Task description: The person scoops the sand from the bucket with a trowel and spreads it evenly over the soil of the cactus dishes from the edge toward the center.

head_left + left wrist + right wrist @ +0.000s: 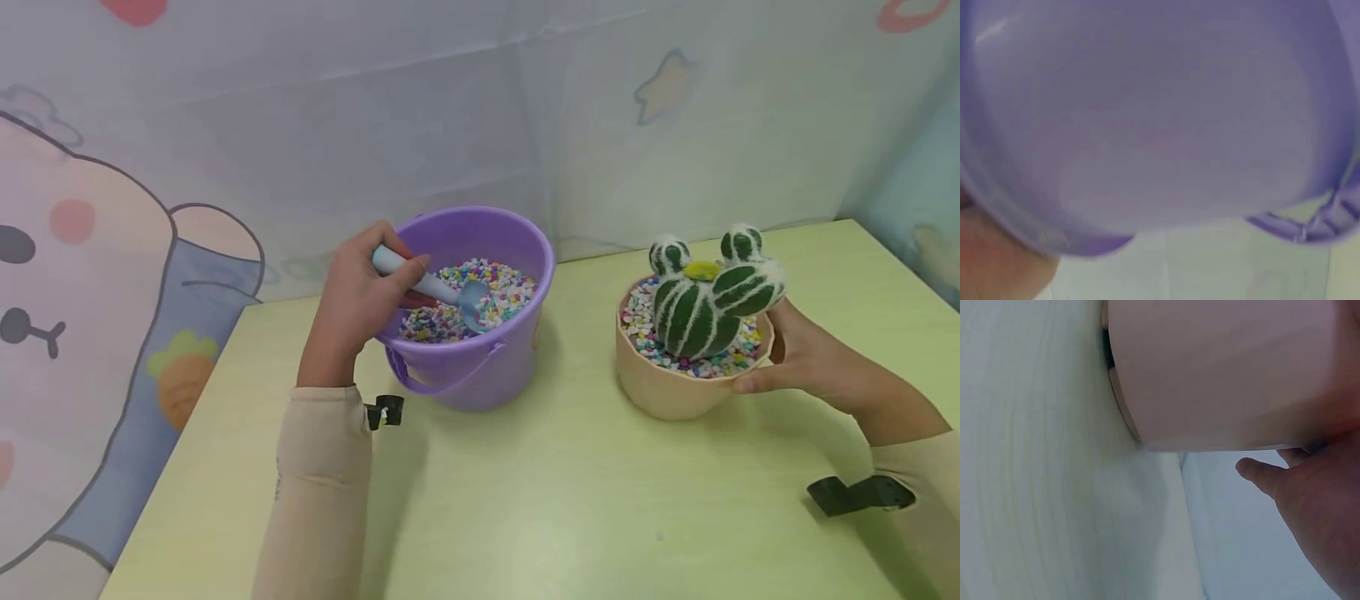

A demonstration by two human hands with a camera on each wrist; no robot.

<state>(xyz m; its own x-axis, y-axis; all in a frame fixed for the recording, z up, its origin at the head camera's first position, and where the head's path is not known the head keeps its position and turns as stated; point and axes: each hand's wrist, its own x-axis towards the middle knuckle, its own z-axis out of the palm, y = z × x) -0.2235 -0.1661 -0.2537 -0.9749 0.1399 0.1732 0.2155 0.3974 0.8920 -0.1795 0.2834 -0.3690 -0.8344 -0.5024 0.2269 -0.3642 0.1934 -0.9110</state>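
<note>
In the head view my left hand (pixel 363 287) grips the handle of a light blue scoop (pixel 435 287). Its translucent bowl is inside a purple bucket (pixel 480 367), at the surface of small multicoloured pebbles (pixel 513 287). The bucket wall (pixel 1160 119) fills most of the left wrist view and hides the scoop there. On the right, my right hand (pixel 810 358) holds the side of a peach flowerpot (pixel 667 392), thumb at the front near the rim and the other fingers mostly hidden behind. A green-and-white toy cactus (pixel 697 317) stands in the pot among pebbles.
Both containers stand on a light yellow-green table (pixel 540 517), the bucket left of the pot. Behind the table hangs a pale printed cloth (pixel 450 108). The bucket's handle (pixel 450 387) hangs down at its front.
</note>
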